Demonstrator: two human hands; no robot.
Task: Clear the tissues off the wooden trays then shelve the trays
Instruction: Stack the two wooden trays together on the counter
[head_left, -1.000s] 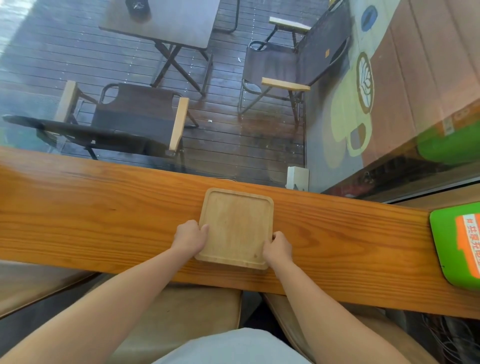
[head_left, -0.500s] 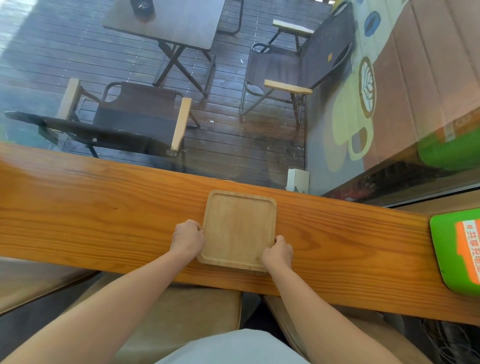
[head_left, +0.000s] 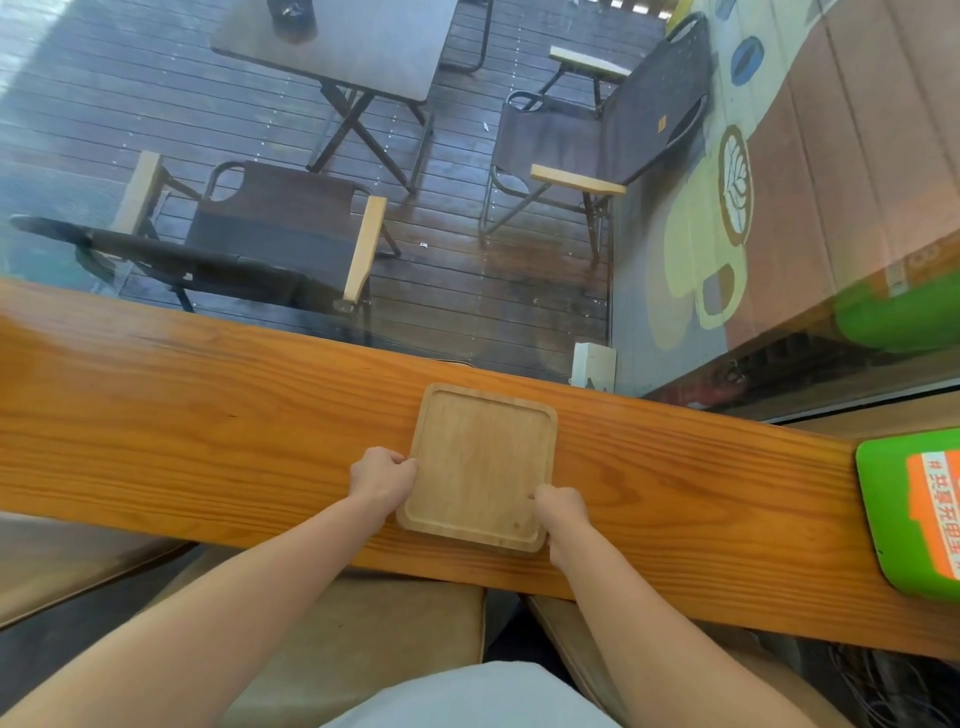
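A square wooden tray (head_left: 480, 465) lies flat on the long wooden surface (head_left: 208, 415), close to its near edge. The tray has nothing on it. The left hand (head_left: 382, 479) holds the tray's left edge, with its fingers (head_left: 402, 460) curled onto the rim. The right hand (head_left: 562, 513) grips the tray's near right corner, its fingers closed on that rim. A green box (head_left: 914, 512) sits on the surface far to the right. Behind the glass are dark chairs (head_left: 270, 244) and a table (head_left: 358, 47).
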